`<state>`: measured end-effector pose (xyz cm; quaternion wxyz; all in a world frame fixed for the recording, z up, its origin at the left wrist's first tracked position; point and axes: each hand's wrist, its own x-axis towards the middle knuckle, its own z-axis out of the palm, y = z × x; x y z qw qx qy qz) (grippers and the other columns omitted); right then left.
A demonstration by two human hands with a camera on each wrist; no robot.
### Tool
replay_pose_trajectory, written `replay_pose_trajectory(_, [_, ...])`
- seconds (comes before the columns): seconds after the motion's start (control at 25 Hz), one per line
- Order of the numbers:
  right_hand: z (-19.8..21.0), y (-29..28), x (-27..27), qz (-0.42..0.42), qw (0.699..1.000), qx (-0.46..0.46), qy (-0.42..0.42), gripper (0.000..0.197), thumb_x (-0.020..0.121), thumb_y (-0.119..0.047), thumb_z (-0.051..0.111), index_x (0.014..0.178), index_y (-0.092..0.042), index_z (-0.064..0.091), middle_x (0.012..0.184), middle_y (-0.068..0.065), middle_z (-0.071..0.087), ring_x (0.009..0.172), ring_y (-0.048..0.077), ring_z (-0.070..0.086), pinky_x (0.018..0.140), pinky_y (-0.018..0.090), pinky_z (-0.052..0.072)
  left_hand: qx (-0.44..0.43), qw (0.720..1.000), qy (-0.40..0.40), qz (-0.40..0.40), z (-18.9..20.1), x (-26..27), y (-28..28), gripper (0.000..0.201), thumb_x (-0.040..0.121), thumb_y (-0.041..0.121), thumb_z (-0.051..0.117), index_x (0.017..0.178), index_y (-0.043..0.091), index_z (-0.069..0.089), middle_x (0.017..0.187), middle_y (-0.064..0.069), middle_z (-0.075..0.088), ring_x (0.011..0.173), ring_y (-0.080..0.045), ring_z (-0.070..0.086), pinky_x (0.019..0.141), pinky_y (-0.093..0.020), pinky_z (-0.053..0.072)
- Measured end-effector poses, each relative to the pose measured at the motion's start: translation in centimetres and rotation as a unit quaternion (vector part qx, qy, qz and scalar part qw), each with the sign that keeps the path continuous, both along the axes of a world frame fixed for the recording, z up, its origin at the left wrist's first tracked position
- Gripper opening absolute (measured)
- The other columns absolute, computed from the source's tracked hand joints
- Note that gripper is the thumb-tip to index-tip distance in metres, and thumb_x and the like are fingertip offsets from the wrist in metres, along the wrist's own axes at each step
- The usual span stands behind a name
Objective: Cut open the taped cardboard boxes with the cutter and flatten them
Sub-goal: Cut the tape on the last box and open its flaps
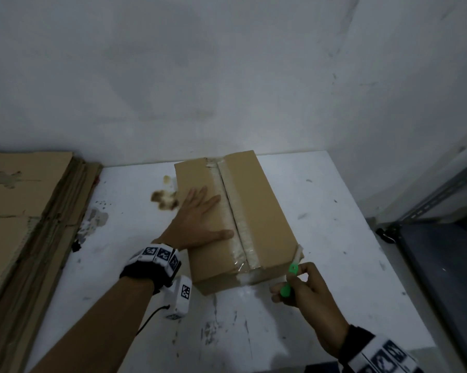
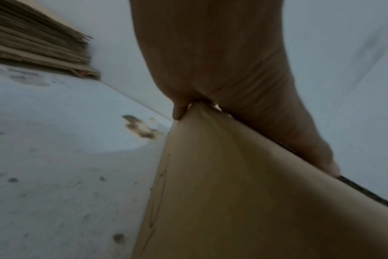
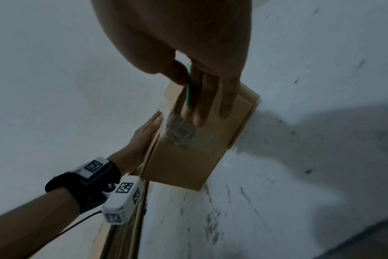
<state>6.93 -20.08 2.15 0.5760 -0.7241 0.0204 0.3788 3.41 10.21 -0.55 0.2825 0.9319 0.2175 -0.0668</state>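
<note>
Item: taped cardboard box (image 1: 235, 219), lying flat on my white desk (image 1: 321, 211), its long tape seam (image 1: 233, 211) facing up.

Left hand (image 1: 197, 219): spread flat with straight fingers, pressing the box top just left of the seam; the thumb (image 1: 221, 234) lies close to the tape.

Right hand (image 1: 305, 289): fingers curled round the green cutter (image 1: 287, 282), pinching it at the near right corner of the box, beside a loose tape end. The blade itself I cannot make out.

Risks, as I judge them:
- My left thumb sits near the cutting line; a slip along the seam could reach it.
- Pulling the cutter toward my body invites an overshoot off the near edge.
- The box may slide on the smooth desk if my pressing hand eases.
- Wrinkled tape could snag the blade and jerk it.

Writing: none legible on the box or cutter; faint pen-like strokes on the box side, unreadable. Square black-and-white coded markers on both wristbands (image 1: 159, 254).

Also present: stack of flattened cardboard (image 1: 25, 211) at the left.
</note>
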Motion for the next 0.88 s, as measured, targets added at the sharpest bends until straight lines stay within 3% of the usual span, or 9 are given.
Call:
replay_pose_trajectory(0.08, [-0.5, 0.5, -0.6, -0.054, 0.998, 0.019, 0.025, 0.009, 0.107, -0.016, 0.042, 0.109, -0.007, 0.042, 0.090, 0.017, 0.076, 0.087, 0.035, 0.073, 0.085, 0.040, 0.057, -0.017, 0.999, -0.001, 0.030, -0.1, -0.2, -0.3, 0.117, 0.061, 0.087, 0.065, 0.157, 0.039, 0.019, 0.165, 0.013, -0.012, 0.149, -0.010, -0.022, 0.123, -0.042, -0.004])
replay_pose_trajectory(0.24, [-1.7, 1.7, -0.7, -0.118, 0.987, 0.066, 0.092, 0.004, 0.107, -0.013, 0.040, 0.109, -0.011, 0.044, 0.101, 0.022, 0.072, 0.079, 0.032, 0.071, 0.080, 0.041, 0.057, -0.018, 0.994, 0.001, 0.108, -0.4, -0.3, -1.9, 0.121, 0.059, 0.087, 0.066, 0.157, 0.035, 0.020, 0.166, 0.006, -0.012, 0.151, -0.016, -0.021, 0.123, -0.044, -0.002])
replay_pose_trajectory(0.36, [-1.8, 3.1, 0.5, -0.113, 0.984, 0.101, 0.092, 0.008, 0.105, -0.007, 0.040, 0.112, -0.009, 0.044, 0.100, 0.024, 0.069, 0.072, 0.030, 0.064, 0.071, 0.038, 0.058, -0.020, 0.986, 0.000, 0.164, -0.4, -0.5, -2.8, 0.122, 0.061, 0.086, 0.066, 0.158, 0.032, 0.016, 0.166, -0.004, -0.016, 0.150, -0.022, -0.023, 0.122, -0.046, -0.001])
replay_pose_trajectory(0.56, [-1.5, 5.2, 2.7, -0.106, 0.985, 0.114, 0.075, 0.011, 0.104, -0.008, 0.045, 0.095, -0.013, 0.045, 0.078, 0.014, 0.059, 0.053, 0.021, 0.054, 0.059, 0.035, 0.051, -0.039, 0.972, 0.013, 0.231, 0.2, -0.5, -3.9, 0.122, 0.066, 0.087, 0.060, 0.159, 0.030, 0.007, 0.163, -0.011, -0.024, 0.148, -0.027, -0.028, 0.119, -0.057, 0.012])
replay_pose_trajectory(0.76, [-1.4, 5.9, 3.5, -0.058, 0.994, 0.089, 0.028, 0.013, 0.106, -0.013, 0.042, 0.094, -0.012, 0.044, 0.082, 0.019, 0.064, 0.048, 0.025, 0.048, 0.056, 0.037, 0.050, -0.049, 0.967, 0.040, 0.248, 1.2, -0.3, -4.0, 0.116, 0.071, 0.083, 0.059, 0.159, 0.030, 0.004, 0.161, -0.012, -0.028, 0.148, -0.028, -0.029, 0.112, -0.065, 0.025])
replay_pose_trajectory(0.88, [-1.6, 5.8, 2.7, -0.006, 0.997, 0.073, 0.030, 0.010, 0.107, -0.017, 0.040, 0.100, -0.011, 0.044, 0.090, 0.027, 0.063, 0.046, 0.028, 0.049, 0.055, 0.038, 0.053, -0.056, 0.966, 0.055, 0.247, 1.5, 0.6, -4.1, 0.113, 0.076, 0.080, 0.057, 0.159, 0.029, 0.000, 0.159, -0.016, -0.032, 0.147, -0.031, -0.032, 0.113, -0.064, 0.023])
